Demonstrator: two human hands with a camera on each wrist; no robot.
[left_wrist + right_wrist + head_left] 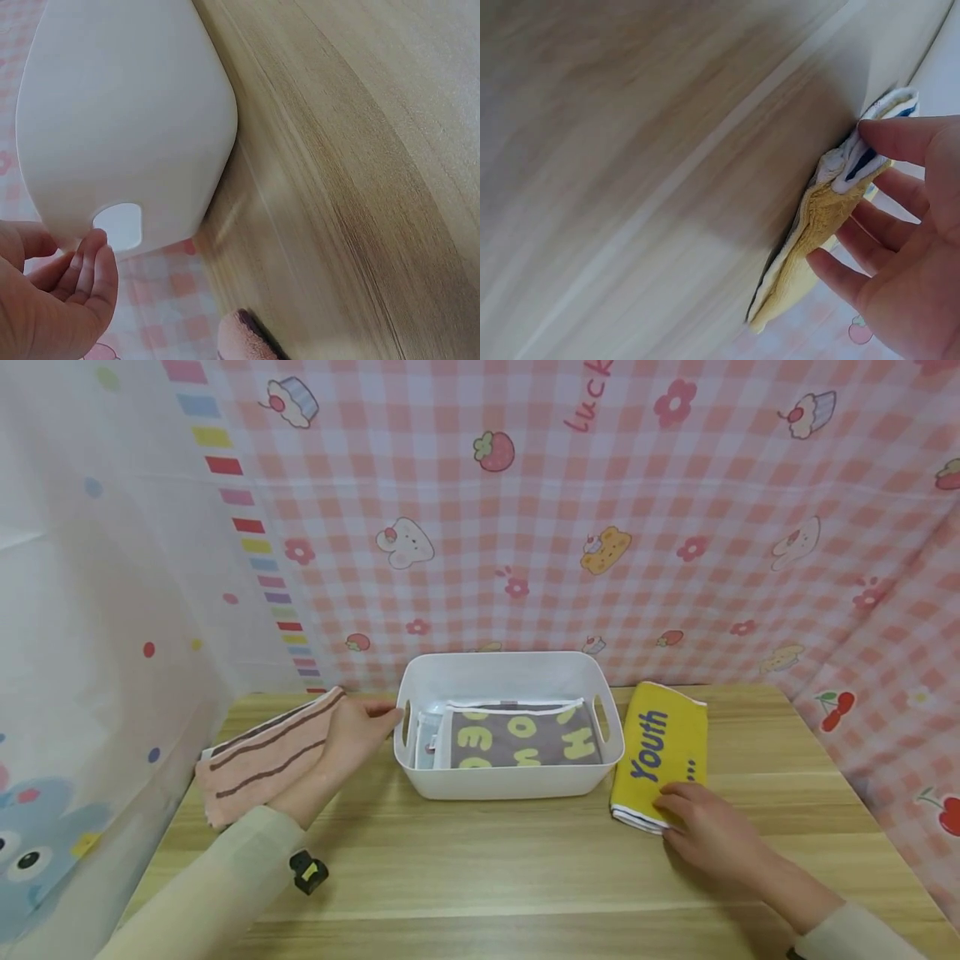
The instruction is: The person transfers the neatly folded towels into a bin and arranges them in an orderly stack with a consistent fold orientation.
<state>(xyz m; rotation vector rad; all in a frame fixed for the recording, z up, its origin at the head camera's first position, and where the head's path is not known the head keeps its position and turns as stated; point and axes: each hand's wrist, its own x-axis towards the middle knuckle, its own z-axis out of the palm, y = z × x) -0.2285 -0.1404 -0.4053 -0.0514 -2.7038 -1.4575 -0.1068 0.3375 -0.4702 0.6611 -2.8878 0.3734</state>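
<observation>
A white plastic basket (510, 785) with handle holes stands toward the back middle of the table. My left hand (348, 739) pinches its left rim by the handle hole; the left wrist view shows the fingertips (94, 244) at that hole. Inside the basket lies a folded grey towel (510, 737) with yellow-green letters, beside something pale. To the basket's right is a folded yellow towel (663, 739) marked "Youth" in blue. My right hand (708, 827) grips its near right corner, thumb at the layered white-edged fold and fingers over the top.
A folded pink towel (262, 764) with dark stripes lies on the left, partly behind the left forearm. A small black clip-like item (308, 872) shows by the left sleeve. Patterned cloth (480, 527) hangs behind and beside the wooden table (465, 877).
</observation>
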